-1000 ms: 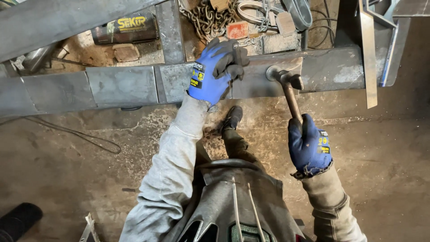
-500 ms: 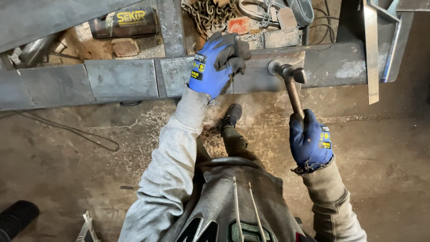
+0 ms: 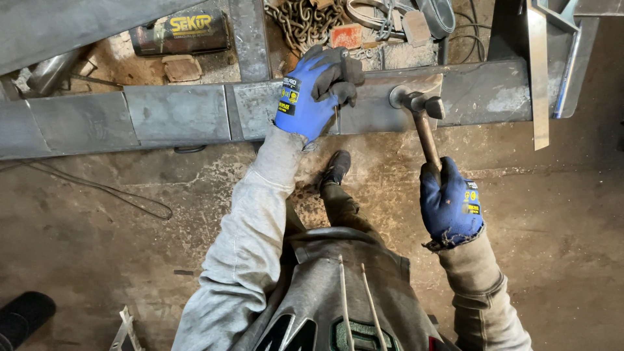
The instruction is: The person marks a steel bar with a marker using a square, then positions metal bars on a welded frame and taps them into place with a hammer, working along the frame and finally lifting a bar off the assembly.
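My right hand (image 3: pixel 450 203) is clenched on the hammer (image 3: pixel 422 123), my left hand (image 3: pixel 315 91) pinching what looks like a chisel (image 3: pixel 336 119) against the steel beam (image 3: pixel 175 114).

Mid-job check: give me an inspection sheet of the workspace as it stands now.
Surface: stained concrete floor.
Job's things: grey steel beam lying across; hammer, head at the beam's face.
Clutter: chain, dark canister, brick pieces behind the beam.
Grippers: left hand, blue glove, gripping the beam's top edge; right hand closed on the hammer handle.
Cables: thin cable looping on the floor.
Surroundings: steel strip leaning at the right.
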